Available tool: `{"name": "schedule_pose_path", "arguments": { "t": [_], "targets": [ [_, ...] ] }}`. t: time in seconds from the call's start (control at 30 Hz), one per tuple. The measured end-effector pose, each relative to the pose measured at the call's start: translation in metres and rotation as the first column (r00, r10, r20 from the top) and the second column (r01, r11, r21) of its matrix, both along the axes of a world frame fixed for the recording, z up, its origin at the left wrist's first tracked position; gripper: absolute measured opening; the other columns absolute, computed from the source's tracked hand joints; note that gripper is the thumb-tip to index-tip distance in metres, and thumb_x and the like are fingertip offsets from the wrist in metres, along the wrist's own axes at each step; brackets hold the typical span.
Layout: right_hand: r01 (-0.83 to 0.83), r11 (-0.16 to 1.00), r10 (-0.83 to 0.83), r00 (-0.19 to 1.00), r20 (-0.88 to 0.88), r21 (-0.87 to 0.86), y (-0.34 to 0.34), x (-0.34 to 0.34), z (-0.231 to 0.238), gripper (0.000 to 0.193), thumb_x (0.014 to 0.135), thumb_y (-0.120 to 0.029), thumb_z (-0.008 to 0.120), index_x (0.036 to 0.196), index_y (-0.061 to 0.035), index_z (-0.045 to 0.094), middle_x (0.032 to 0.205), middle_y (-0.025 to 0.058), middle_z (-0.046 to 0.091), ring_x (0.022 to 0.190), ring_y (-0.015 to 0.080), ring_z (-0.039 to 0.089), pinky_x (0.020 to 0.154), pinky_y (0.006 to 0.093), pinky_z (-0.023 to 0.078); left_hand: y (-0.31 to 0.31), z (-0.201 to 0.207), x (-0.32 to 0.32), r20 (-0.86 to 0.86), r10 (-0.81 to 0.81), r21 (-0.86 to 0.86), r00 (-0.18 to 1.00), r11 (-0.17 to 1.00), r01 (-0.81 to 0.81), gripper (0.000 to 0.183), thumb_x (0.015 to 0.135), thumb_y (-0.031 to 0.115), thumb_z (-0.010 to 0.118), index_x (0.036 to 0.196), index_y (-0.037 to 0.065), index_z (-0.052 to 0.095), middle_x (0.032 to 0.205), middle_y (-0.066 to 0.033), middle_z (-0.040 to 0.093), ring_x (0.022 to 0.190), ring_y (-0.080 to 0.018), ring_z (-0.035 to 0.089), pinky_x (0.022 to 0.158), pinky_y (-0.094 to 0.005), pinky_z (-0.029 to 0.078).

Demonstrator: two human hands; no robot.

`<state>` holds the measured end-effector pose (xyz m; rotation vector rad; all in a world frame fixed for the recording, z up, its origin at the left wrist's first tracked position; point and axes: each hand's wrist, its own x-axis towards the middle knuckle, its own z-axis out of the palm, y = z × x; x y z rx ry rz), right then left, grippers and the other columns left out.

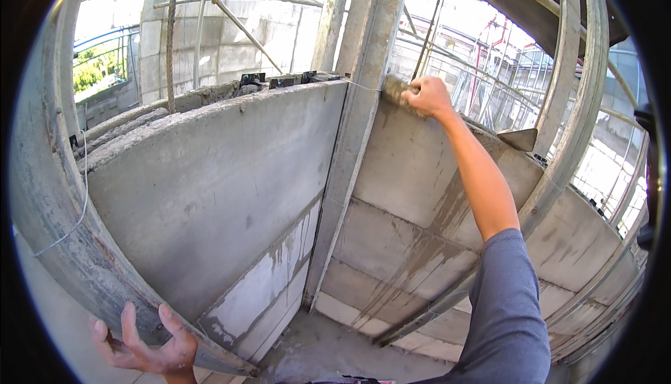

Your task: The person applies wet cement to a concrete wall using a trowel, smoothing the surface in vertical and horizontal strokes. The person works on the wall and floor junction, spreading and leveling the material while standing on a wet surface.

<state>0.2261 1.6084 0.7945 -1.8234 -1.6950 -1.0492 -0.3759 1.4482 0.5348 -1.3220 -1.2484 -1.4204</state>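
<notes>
Out at the top edge of the right-hand panel wall [405, 153], my right hand [430, 97] is closed on a rough, brownish-grey lump [395, 90]. It lies against the wall's upper edge beside the middle upright post [328, 223]; whether it is a sponge or a clump of mortar I cannot tell. My left hand [150, 345] is open at the lower left, fingers spread and curled upward, with nothing in it. It is nearest to the curved-looking left post [91, 237]. Further along the right wall's top rests a triangular metal blade like a trowel's [518, 138].
A large grey panel [210, 195] with mortar along its top stands left of the middle post. Small black pieces [283, 81] sit on that edge. A thin wire [84, 202] loops round the left post. Scaffold poles [237, 24] and a vertical rebar [172, 41] stand behind.
</notes>
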Motion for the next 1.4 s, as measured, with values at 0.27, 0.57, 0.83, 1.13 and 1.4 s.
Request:
{"name": "schedule_pose_path", "arguments": {
  "t": [0.27,0.57,0.83,1.13,1.4],
  "targets": [
    [0.173,0.98,-0.197,0.928,-0.318,-0.1,0.03,-0.012,0.047,0.046,0.07,-0.041,0.081,0.085,0.0019,0.077,0.089,0.0266,0.073,0.081,0.0359,0.074,0.079,0.0416,0.057,0.002,0.003,0.004,0.0,-0.018,0.014,1.0,1.0,0.018,0.041,0.087,0.022,0.074,0.121,0.001,0.064,0.145,-0.0248,0.033,0.138,-0.0467,0.039,0.112,-0.0587,0.039],
    [0.27,0.915,-0.389,0.789,-0.477,-0.299,0.048,-0.02,0.072,0.036,0.072,-0.029,0.083,0.083,0.0041,0.077,0.086,0.0214,0.075,0.073,0.0271,0.073,0.065,0.0381,0.058,0.002,-0.001,0.003,0.003,0.009,0.001,1.0,1.0,-0.009,0.04,0.087,0.023,0.074,0.12,0.002,0.064,0.145,-0.0248,0.033,0.138,-0.0465,0.039,0.112,-0.0593,0.039],
    [0.27,0.868,-0.426,0.835,-0.348,-0.416,0.047,-0.002,0.078,0.054,0.082,-0.042,0.083,0.073,0.0094,0.07,0.064,0.0198,0.066,0.052,0.0278,0.066,0.053,0.0425,0.055,0.0,0.001,0.006,0.003,0.034,-0.013,0.999,0.999,-0.034,0.042,0.086,0.02,0.075,0.121,0.0,0.065,0.148,-0.0246,0.031,0.14,-0.0452,0.037,0.114,-0.0576,0.038],
    [0.364,0.834,-0.439,0.893,-0.1,-0.415,0.079,0.002,0.083,0.028,0.069,-0.016,0.069,0.085,0.0061,0.074,0.091,0.0235,0.074,0.088,0.0325,0.075,0.076,0.0386,0.059,0.005,0.002,0.004,-0.031,-0.003,0.059,1.0,0.998,0.005,0.043,0.087,0.015,0.075,0.124,-0.004,0.064,0.148,-0.025,0.036,0.141,-0.0432,0.04,0.117,-0.0535,0.037],
    [0.304,0.942,-0.332,0.909,-0.251,-0.146,0.027,-0.018,0.04,0.035,0.077,-0.024,0.071,0.095,0.0057,0.073,0.101,0.0286,0.073,0.1,0.041,0.072,0.083,0.0455,0.057,0.002,0.003,0.008,-0.024,0.004,0.042,1.0,0.999,-0.002,0.044,0.088,0.014,0.076,0.125,-0.005,0.063,0.148,-0.0268,0.035,0.141,-0.0446,0.039,0.117,-0.0534,0.036]
  ]
}}
